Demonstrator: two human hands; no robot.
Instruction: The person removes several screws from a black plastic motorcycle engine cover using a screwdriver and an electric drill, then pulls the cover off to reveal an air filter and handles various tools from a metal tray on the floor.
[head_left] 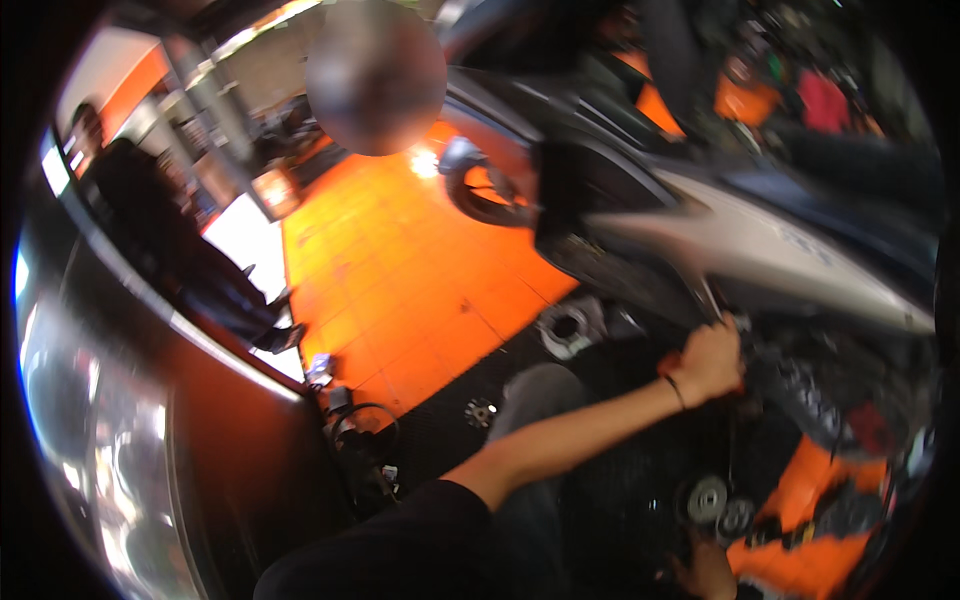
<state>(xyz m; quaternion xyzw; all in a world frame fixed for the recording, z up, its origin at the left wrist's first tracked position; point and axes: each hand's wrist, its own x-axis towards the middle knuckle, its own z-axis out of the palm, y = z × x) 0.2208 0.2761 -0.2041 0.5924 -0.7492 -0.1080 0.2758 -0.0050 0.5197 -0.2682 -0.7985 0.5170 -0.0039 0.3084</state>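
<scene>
My left arm, with a dark band at the wrist, reaches across to the underside of a scooter [740, 225] with pale and dark panels. There my left hand [712, 358] is closed in a grip beside the scooter's engine area [825, 390]; a bit of red shows at its edge, but what it holds is hidden. Low in the picture, my right hand [708, 572] is near the floor and partly cut off, its fingers blurred. Just above it lie a round metal pulley-like part [706, 500] and a smaller round part [737, 516].
A ring-shaped metal part [568, 328] and a small toothed disc [480, 412] lie on the black mat [440, 440]. Beyond it stretches an orange tiled floor [400, 250]. A shiny cabinet [220, 420] borders the left; a person in dark clothes [170, 230] is behind it.
</scene>
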